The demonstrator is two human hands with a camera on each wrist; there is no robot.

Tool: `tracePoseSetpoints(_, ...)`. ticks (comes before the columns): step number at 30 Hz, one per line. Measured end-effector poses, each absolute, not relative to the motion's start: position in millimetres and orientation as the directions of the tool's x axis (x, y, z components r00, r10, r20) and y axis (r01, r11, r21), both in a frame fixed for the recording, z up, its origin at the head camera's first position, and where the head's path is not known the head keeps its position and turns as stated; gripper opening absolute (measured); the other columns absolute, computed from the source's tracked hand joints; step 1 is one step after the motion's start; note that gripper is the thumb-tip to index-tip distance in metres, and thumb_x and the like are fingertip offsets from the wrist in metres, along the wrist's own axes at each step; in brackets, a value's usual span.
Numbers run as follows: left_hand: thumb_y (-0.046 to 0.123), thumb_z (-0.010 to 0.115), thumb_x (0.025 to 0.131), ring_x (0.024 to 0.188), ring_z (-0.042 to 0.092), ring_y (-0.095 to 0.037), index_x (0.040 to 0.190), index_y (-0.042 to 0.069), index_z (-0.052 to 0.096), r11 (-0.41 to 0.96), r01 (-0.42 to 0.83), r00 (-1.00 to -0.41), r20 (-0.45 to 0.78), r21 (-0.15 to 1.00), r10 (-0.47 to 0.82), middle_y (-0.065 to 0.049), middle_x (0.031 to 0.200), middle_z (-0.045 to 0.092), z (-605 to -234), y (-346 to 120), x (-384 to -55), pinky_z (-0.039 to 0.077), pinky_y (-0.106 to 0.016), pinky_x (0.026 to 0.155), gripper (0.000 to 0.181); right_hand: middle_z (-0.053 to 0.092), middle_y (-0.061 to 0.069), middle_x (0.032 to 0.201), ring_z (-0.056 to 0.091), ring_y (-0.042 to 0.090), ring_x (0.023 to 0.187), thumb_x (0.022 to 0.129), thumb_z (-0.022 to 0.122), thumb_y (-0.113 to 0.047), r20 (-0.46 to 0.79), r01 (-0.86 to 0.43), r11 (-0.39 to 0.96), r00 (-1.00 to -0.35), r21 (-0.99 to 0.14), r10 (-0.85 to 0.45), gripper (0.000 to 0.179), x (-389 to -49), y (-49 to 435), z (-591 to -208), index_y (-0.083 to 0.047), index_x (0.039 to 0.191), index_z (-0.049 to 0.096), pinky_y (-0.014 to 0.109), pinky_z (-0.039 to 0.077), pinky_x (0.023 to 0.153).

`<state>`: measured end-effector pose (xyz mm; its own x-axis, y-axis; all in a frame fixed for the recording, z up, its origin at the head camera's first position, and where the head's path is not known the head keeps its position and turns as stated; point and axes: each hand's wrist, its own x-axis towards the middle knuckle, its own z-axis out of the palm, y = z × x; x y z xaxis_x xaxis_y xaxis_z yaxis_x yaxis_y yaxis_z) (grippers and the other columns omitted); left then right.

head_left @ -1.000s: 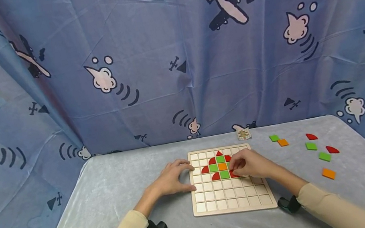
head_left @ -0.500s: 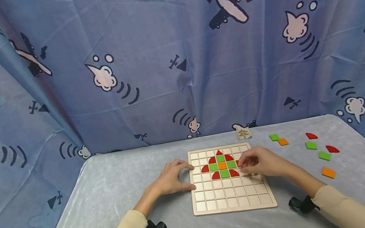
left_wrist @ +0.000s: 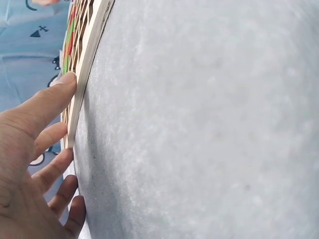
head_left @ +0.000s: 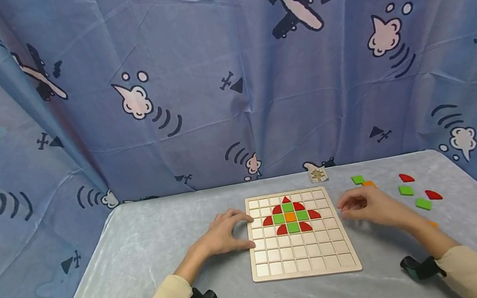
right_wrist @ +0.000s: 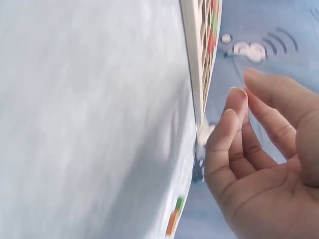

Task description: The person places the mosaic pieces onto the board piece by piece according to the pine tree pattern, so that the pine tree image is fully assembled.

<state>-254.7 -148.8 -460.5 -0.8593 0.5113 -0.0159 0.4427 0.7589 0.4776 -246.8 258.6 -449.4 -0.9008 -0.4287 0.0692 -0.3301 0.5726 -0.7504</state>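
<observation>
A square wooden grid board (head_left: 306, 265) lies on the table with a pattern of red, green and orange tiles in its upper middle. An orange square (head_left: 290, 217) sits at the pattern's centre, and a red quarter-round tile (head_left: 314, 214) ends its right side. My left hand (head_left: 224, 234) touches the board's left edge with spread thumb and fingertips; the left wrist view shows the thumb (left_wrist: 55, 99) on the rim. Just off the board's right edge is my right hand (head_left: 370, 206), its fingers loosely bent and nothing between them.
Loose tiles lie to the right: a green square (head_left: 406, 190), a red quarter-round (head_left: 434, 195), and orange pieces partly behind the right hand and arm. A small pattern card (head_left: 318, 174) lies at the table's back edge, before a blue printed curtain (head_left: 187, 73).
My right hand has moved right, off the board, uncovering the right-hand tiles of the pattern. My left hand stays at the board's left edge.
</observation>
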Motion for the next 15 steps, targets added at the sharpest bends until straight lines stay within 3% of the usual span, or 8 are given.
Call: tracePoseSetpoints(15,0.045,0.080,0.079,0.132,0.043,-0.032,0.133,0.026,0.060,0.752,0.443,-0.860,-0.008,0.488,0.511,-0.005,0.146,0.049,-459.4,-149.3,-254.0,0.036,-0.055,0.110,0.060,0.070,0.016,0.108,0.065,0.016,0.077,0.092,0.070,-0.032,0.013,-0.175,0.685,-0.972,-0.707,-0.235,0.045,-267.7,326.7,-447.0,-0.001,0.123,0.064,0.030,0.055,0.065)
